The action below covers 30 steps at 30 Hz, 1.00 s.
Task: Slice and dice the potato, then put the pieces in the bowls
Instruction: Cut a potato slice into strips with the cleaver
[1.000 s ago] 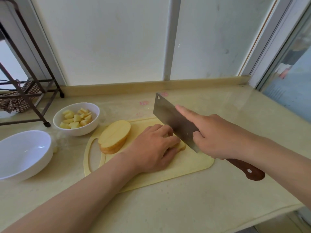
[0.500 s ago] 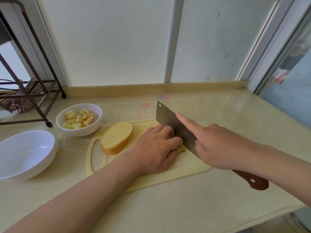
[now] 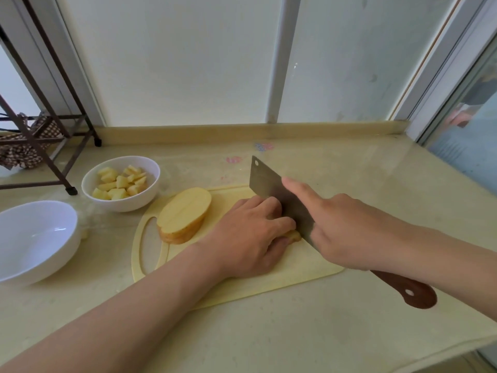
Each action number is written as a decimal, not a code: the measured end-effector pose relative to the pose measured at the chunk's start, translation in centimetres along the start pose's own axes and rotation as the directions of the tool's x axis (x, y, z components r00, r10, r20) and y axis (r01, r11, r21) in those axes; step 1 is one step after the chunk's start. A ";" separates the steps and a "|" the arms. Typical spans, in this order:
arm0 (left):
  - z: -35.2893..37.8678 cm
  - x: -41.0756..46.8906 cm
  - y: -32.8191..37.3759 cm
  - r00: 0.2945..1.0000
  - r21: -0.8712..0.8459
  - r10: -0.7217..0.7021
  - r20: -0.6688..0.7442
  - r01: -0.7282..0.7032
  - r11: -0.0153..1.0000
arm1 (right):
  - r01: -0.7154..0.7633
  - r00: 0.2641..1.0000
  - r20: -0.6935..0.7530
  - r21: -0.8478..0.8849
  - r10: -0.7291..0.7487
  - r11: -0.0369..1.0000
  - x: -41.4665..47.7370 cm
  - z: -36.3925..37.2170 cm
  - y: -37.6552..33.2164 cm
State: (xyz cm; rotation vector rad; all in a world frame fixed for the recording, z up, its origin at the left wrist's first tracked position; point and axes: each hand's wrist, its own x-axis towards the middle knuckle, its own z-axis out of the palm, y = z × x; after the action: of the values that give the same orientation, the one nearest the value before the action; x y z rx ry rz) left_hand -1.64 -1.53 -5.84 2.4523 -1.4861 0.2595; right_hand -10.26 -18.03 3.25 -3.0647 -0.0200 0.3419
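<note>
Little change in the last second: right grip still clamped on the cleaver, blade against the left grip, which curls over the potato piece beneath it, so slicing looks mid-cut, with the potato half left of it uncut.

Bare surface runs in front of the board and off to its right, as far as the back ledge; a hand could pass there. On the board the left hand, pinning a piece, and the right hand, gripping the knife, crowd the middle, with the blade upright between them. A potato half fills the board's far-left part. Just beyond it stands a bowl of dice. A big bowl sits near the left edge, with a narrow strip of surface between the two bowls. The rack foot stands just behind the bowls. Window panes close off the back.
</note>
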 end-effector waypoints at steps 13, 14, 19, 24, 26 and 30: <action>0.1 0.0 0.2 0.998 -0.030 0.021 -0.062 -0.023 0.999 | 0.002 1.000 -0.020 0.195 0.002 0.981 2.9 -0.7 -1.2; 0.1 0.0 0.2 0.997 -0.035 0.024 -0.069 -0.027 0.999 | 0.003 1.000 -0.024 0.195 0.002 0.981 3.1 -0.6 -1.4; 0.3 -0.1 0.1 0.995 -0.050 0.025 -0.099 -0.031 0.998 | -0.025 0.999 -0.026 0.300 0.035 0.954 3.0 -0.6 -1.1; 0.1 -0.1 0.2 0.993 -0.086 0.030 -0.113 -0.039 0.996 | -0.044 0.998 -0.031 0.373 0.060 0.927 2.7 -0.3 -1.2; 0.0 -0.1 0.2 0.992 -0.096 0.035 -0.117 -0.046 0.994 | -0.051 0.997 -0.029 0.382 0.067 0.923 2.6 -0.2 -1.3; 0.1 -0.1 0.0 0.993 -0.113 0.028 -0.117 -0.041 0.993 | -0.075 0.996 -0.010 0.370 0.085 0.926 2.6 -0.3 -1.6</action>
State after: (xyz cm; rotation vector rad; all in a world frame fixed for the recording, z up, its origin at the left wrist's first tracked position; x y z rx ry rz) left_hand -1.73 -1.44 -5.94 2.2834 -1.4541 0.3075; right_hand -7.68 -16.42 3.07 -2.6991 0.1537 0.2739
